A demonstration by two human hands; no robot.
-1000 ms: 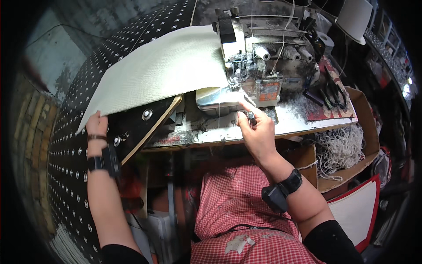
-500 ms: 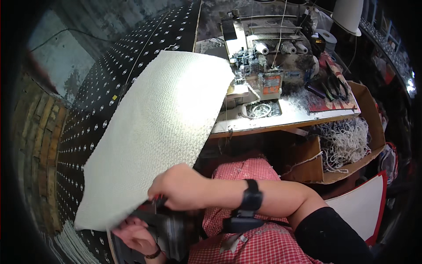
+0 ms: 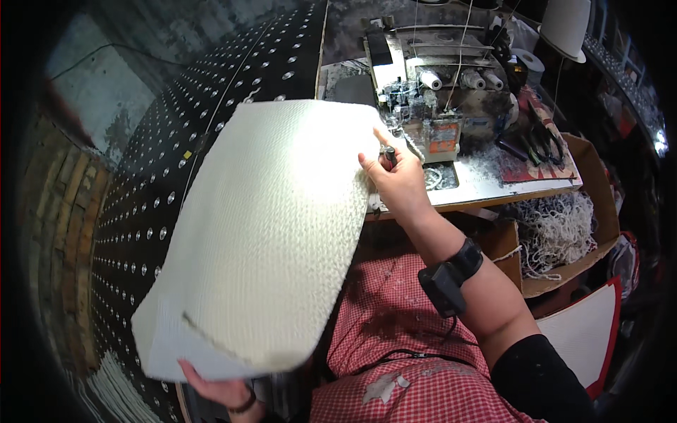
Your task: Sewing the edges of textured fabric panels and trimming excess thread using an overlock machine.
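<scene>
A large cream textured fabric panel (image 3: 261, 218) slants from the sewing machine down toward my lap, its lower edge lifted and curled. A dark line runs across the curled part. My left hand (image 3: 220, 392) holds that lower edge from beneath; some of its fingers are hidden by the fabric. At the upper right edge of the panel, my right hand (image 3: 402, 180) is closed round a small black-and-red tool (image 3: 388, 156), mostly covered by the fingers. Its thumb and forefinger touch or nearly touch the fabric edge. Just behind that hand stands the sewing machine (image 3: 444, 134).
Black scissors (image 3: 544, 144) lie on the table's right side, above a cardboard box (image 3: 599, 190) of loose white yarn (image 3: 553, 229). A black dotted surface (image 3: 151, 211) rises on the left. A red-edged white panel (image 3: 582, 338) leans at lower right.
My right hand has gone from the panel's lower edge up to its upper right edge, carrying the small tool. My left hand has come to the lower edge, which is now lifted and curled.
</scene>
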